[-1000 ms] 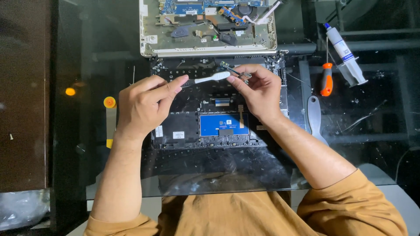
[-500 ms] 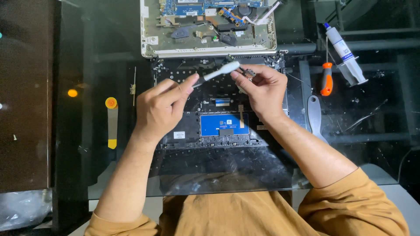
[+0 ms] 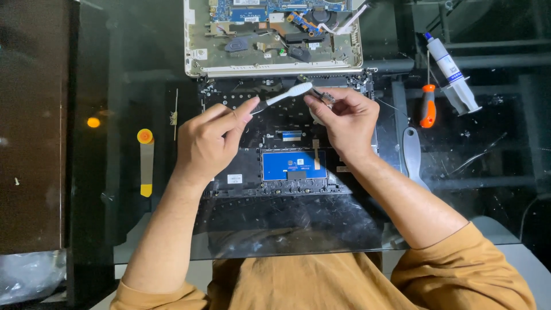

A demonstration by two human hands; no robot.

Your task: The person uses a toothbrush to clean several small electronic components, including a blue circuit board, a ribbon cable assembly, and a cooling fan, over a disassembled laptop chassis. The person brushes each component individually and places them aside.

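Note:
My left hand (image 3: 209, 140) pinches the handle of a white toothbrush (image 3: 287, 94), whose head points right and up toward my right hand. My right hand (image 3: 344, 123) holds a small dark metal part (image 3: 325, 97) between thumb and fingertips, just right of the brush head. Both hands hover over an opened black laptop base (image 3: 287, 172) with a blue board (image 3: 294, 165) near its middle.
A pale laptop shell with exposed circuit boards (image 3: 272, 37) lies at the top. An orange-handled screwdriver (image 3: 427, 106), a syringe of paste (image 3: 450, 69) and a grey pry tool (image 3: 412, 155) lie to the right. A yellow pry tool (image 3: 146, 161) lies to the left on the glass table.
My left hand has shifted right and lifted the toothbrush head up toward the right hand's part. The right hand has stayed near the laptop base's top edge.

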